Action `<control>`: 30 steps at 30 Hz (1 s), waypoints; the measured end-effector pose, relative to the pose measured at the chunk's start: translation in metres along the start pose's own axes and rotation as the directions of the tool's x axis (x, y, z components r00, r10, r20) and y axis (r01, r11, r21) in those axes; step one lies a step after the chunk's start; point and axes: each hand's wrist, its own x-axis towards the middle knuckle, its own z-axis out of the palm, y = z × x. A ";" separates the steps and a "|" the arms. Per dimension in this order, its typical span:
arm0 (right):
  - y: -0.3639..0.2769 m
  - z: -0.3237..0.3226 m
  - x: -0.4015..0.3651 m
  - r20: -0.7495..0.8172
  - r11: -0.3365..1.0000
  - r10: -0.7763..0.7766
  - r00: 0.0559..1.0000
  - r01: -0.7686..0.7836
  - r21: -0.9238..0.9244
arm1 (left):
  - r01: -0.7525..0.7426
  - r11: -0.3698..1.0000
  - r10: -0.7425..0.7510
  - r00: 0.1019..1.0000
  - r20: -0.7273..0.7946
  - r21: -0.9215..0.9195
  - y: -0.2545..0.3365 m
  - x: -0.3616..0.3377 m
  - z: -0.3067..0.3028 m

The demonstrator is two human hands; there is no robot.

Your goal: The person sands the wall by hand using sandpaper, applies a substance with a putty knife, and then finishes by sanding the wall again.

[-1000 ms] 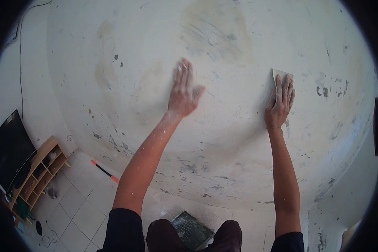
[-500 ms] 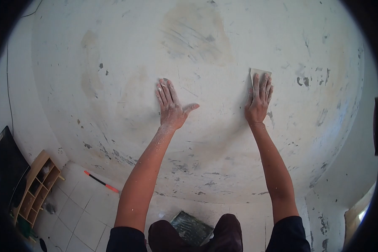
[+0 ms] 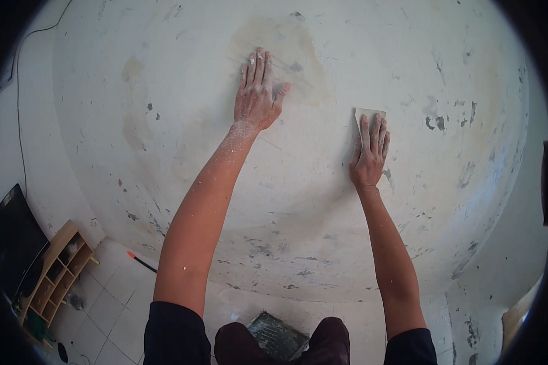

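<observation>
A pale wall (image 3: 310, 164) with beige stains, scratches and chipped grey patches fills most of the view. My left hand (image 3: 257, 100) lies flat on it, fingers stretched and thumb out to the side, at the lower part of a large beige patch (image 3: 307, 48). White dust coats its fingers and wrist. Lower and to the right, my right hand (image 3: 369, 158) presses a sheet of sandpaper (image 3: 371, 112) against the wall. The sheet's top edge and left side show past the fingers; the rest is hidden beneath them.
A dark paint tray (image 3: 277, 333) sits on the floor by my knees. At the left stand a wooden shelf unit (image 3: 64, 271) and a black flat screen (image 3: 15, 237). An orange-and-black stick (image 3: 143, 262) lies near the wall's foot, partly behind my left arm. A cable (image 3: 19, 121) hangs at far left.
My left hand has moved up the wall onto the beige patch. My right hand and the sandpaper have shifted slightly down and left. The view has moved a little.
</observation>
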 end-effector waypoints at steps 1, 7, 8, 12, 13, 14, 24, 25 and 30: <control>0.001 0.000 0.000 -0.001 1.000 0.005 1.000 -0.005 -0.002 | 0.003 1.000 -0.003 1.000 -0.010 -0.013 0.001 -0.002 0.002; 0.001 -0.001 0.000 0.006 1.000 0.000 1.000 0.000 0.020 | 0.033 0.998 -0.034 0.999 -0.015 -0.052 0.002 -0.017 0.007; 0.000 -0.001 0.000 0.006 1.000 0.003 1.000 -0.003 0.014 | 0.054 0.997 -0.056 0.998 -0.016 -0.063 0.003 -0.020 0.007; 0.001 0.001 -0.001 -0.001 1.000 -0.001 1.000 0.001 0.002 | 0.072 0.995 -0.074 0.997 -0.023 -0.076 0.004 -0.029 0.008; 0.002 0.001 0.000 -0.001 1.000 -0.003 1.000 0.003 0.004 | 0.070 0.995 -0.072 0.997 -0.025 -0.068 0.005 -0.030 0.008; 0.002 0.001 0.000 -0.004 1.000 0.000 1.000 0.000 0.009 | 0.067 0.996 -0.069 0.997 -0.026 -0.059 0.005 -0.033 0.008; 0.001 0.001 -0.001 0.008 1.000 -0.011 1.000 0.011 -0.008 | -0.047 0.989 0.057 0.996 0.068 -0.141 0.012 -0.089 0.006; 0.001 0.001 -0.001 0.005 1.000 -0.011 1.000 0.011 -0.014 | -0.019 0.992 0.027 0.998 0.065 -0.122 0.008 -0.094 0.009; 0.005 -0.001 -0.002 0.102 0.994 -0.096 0.990 0.101 -0.038 | 0.196 0.968 -0.212 0.972 -0.097 -0.157 -0.001 -0.116 0.020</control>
